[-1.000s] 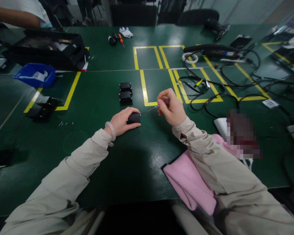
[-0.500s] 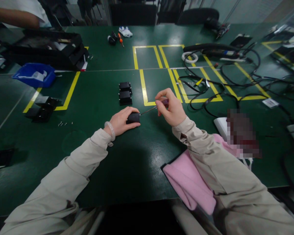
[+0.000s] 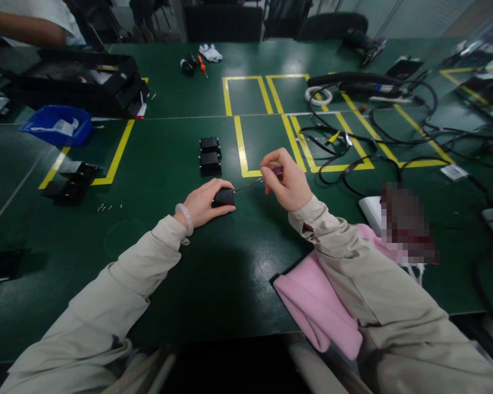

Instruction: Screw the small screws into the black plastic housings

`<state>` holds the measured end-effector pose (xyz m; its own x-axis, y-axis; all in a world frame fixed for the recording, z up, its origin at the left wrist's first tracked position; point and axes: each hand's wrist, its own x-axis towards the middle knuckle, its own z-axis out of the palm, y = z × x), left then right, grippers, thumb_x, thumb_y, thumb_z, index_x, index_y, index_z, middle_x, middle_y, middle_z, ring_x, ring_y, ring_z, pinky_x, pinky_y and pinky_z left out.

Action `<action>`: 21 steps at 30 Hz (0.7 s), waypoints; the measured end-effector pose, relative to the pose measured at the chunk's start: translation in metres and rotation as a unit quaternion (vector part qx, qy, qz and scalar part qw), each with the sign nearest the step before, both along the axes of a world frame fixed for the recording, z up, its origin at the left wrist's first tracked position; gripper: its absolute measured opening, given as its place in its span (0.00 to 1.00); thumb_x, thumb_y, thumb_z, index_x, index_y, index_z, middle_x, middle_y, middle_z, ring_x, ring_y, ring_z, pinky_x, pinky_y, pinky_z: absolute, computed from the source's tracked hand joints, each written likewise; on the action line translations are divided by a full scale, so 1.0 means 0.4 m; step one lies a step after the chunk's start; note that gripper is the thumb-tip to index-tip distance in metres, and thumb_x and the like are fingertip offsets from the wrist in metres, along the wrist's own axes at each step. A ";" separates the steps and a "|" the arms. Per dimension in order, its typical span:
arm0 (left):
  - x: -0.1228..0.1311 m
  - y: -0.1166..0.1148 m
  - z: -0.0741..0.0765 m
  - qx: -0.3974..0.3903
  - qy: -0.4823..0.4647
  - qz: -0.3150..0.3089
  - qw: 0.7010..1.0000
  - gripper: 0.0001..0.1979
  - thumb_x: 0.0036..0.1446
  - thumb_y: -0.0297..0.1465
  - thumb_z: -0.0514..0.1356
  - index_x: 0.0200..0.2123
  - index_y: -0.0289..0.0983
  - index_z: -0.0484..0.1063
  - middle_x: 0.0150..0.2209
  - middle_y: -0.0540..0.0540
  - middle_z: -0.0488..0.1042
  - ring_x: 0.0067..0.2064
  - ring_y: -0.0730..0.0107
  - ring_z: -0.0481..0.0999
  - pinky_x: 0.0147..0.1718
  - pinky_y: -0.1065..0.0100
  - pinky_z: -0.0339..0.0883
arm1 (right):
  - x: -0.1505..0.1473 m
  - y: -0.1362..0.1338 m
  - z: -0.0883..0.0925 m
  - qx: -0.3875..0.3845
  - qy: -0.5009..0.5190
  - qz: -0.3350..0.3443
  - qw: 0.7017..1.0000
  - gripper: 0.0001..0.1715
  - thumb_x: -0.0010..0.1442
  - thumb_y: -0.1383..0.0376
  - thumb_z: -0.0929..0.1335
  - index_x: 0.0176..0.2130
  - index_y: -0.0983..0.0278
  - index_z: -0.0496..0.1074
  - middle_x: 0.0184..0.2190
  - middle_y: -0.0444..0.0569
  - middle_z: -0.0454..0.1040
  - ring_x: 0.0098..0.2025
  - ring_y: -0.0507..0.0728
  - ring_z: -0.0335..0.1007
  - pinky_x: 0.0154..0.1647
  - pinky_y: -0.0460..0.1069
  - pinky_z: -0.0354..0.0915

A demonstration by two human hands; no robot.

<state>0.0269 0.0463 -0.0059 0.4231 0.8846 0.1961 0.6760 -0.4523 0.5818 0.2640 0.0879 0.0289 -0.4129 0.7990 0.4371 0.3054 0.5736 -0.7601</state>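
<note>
My left hand [image 3: 205,204] grips a small black box [image 3: 224,198] on the green table, fingers behind it and thumb in front. In my right hand [image 3: 287,180] is a screwdriver [image 3: 252,184] with a dark reddish handle, its thin shaft slanting down to the left. The tip meets the right side of the box, where a small bright spot shows. Two similar black boxes [image 3: 210,163] stand one behind the other just beyond my left hand. Several small screws [image 3: 102,207] lie on the table to the left.
At the left are more black parts [image 3: 76,183], a blue bin [image 3: 59,126] and a black case [image 3: 82,82]. Black cables [image 3: 353,137] tangle at the right. A pink cloth [image 3: 320,306] lies under my right forearm. Behind the case a person's arm [image 3: 28,27] shows.
</note>
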 end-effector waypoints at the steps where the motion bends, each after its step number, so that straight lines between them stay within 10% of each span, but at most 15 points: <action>1: 0.000 0.000 0.000 0.000 0.001 0.000 1.000 0.20 0.57 0.42 0.64 0.50 0.40 0.68 0.48 0.45 0.73 0.50 0.57 0.74 0.50 0.59 0.67 | 0.000 0.000 0.000 -0.001 0.001 0.001 1.000 0.07 0.66 0.59 0.63 0.40 0.59 0.60 0.23 0.35 0.65 0.19 0.47 0.63 0.26 0.48 0.62; 21: -0.001 0.000 0.002 0.007 -0.004 -0.006 1.000 0.20 0.58 0.42 0.64 0.50 0.39 0.68 0.48 0.44 0.73 0.50 0.57 0.75 0.50 0.59 0.67 | -0.001 -0.004 0.002 0.012 -0.009 0.003 1.000 0.09 0.66 0.57 0.63 0.38 0.59 0.60 0.23 0.36 0.65 0.19 0.47 0.64 0.27 0.47 0.62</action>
<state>0.0264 0.0462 -0.0053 0.4320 0.8767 0.2114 0.6659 -0.4682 0.5808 0.2636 0.0861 0.0297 -0.4258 0.7862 0.4479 0.3156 0.5929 -0.7409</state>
